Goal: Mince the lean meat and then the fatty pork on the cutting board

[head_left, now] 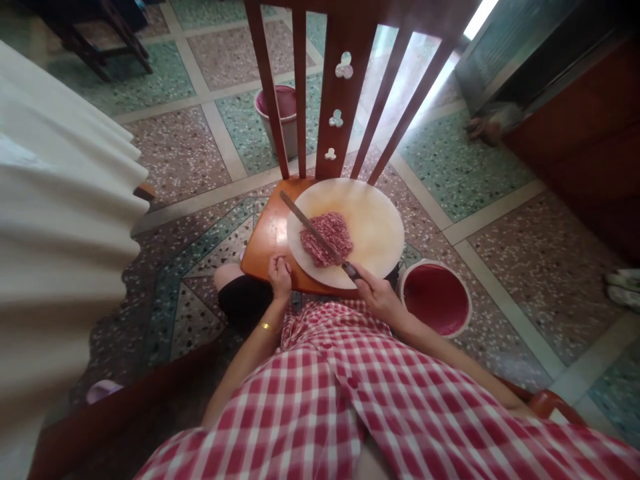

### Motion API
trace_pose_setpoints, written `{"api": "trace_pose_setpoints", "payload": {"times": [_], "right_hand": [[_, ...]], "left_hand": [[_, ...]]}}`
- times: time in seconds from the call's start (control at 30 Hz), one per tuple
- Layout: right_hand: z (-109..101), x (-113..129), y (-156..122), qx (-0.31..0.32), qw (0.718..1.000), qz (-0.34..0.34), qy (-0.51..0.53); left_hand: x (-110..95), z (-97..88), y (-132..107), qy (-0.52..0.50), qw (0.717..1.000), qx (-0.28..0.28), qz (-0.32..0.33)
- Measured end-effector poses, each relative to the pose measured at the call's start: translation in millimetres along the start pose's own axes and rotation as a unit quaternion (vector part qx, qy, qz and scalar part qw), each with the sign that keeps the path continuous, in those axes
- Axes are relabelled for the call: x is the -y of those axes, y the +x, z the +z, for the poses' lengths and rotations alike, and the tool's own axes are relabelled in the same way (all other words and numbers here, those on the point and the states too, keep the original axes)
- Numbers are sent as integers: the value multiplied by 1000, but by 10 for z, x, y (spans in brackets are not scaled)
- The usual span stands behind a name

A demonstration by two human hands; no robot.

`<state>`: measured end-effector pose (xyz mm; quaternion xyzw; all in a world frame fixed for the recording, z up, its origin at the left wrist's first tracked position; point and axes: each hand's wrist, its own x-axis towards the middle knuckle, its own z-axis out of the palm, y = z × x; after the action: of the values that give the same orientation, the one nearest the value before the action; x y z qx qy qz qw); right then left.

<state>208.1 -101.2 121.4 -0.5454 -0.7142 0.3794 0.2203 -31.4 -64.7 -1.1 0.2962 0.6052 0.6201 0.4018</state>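
Note:
A round, pale chopping board (pixel 377 227) lies on the orange-brown seat of a wooden chair (pixel 270 230). Toward the board's left side sits a flattened mound of minced meat (pixel 337 230). My right hand (pixel 376 291) grips the dark handle of a long knife (pixel 303 217) at the board's near edge. The blade slants up and left across the meat, its tip reaching past the board's rim. My left hand (pixel 280 272) rests at the seat's front edge, left of the board, with its fingers curled in. Whether anything is inside those fingers is hidden.
A bucket with a red inside (pixel 436 300) stands on the floor right of the chair. Behind the slatted chair back (pixel 333 100) is another bucket (pixel 280 113). A pale pleated cloth (pixel 65 220) hangs at the left. Speckled tiles cover the floor.

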Motion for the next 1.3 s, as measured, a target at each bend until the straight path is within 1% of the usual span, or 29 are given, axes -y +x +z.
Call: {"api": "trace_pose_setpoints", "payload": {"times": [0.1, 0.17, 0.27, 0.33, 0.4, 0.47, 0.53, 0.57, 0.63, 0.7, 0.8, 0.9, 0.97, 1.07, 1.13, 1.23, 1.3], "right_hand": [[65, -93, -15, 34, 998, 47, -23], [69, -137, -30, 46, 997, 62, -26], [-10, -96, -85, 40, 998, 40, -19], [-61, -53, -142, 53, 998, 22, -22], [-66, -51, -203, 82, 996, 16, -31], [-18, -92, -251, 111, 993, 22, -40], [58, -145, -270, 125, 990, 32, -52], [95, -165, -265, 126, 990, 36, -59], [153, -181, -220, 121, 988, 51, -77], [177, -178, -132, 115, 986, 64, -99], [144, -182, 42, 106, 982, 69, -140], [39, -216, 192, 83, 979, 70, -172], [-65, -239, 252, 64, 982, 68, -166], [-224, -278, 294, 35, 990, 59, -125], [-282, -334, 316, 13, 994, 61, -95], [-260, -470, 353, -7, 994, 86, -66], [-222, -536, 365, -8, 994, 103, -41]], "left_hand": [[1, -12, -20, 14, 1000, -8, 7], [-9, -16, -29, 17, 1000, -10, 8], [-19, -18, -19, -1, 1000, -10, -7], [-22, -25, -4, -13, 1000, -13, -15], [-28, -50, -1, -16, 1000, -19, -14], [-47, -89, -19, -15, 999, -28, -2], [-80, -123, -44, -4, 999, -36, 18], [-101, -127, -48, 7, 999, -33, 26], [-140, -93, -10, 41, 998, -8, 37], [-171, 8, 111, 86, 995, 28, 49], [-205, 246, 411, 150, 985, 65, 58], [-281, 495, 702, 177, 978, 88, 64], [-375, 643, 830, 182, 973, 112, 85], [-536, 855, 937, 181, 962, 159, 132], [-605, 1000, 983, 182, 954, 182, 154], [-630, 1190, 1037, 218, 941, 216, 140], [-648, 1255, 1059, 240, 935, 228, 127]]}}
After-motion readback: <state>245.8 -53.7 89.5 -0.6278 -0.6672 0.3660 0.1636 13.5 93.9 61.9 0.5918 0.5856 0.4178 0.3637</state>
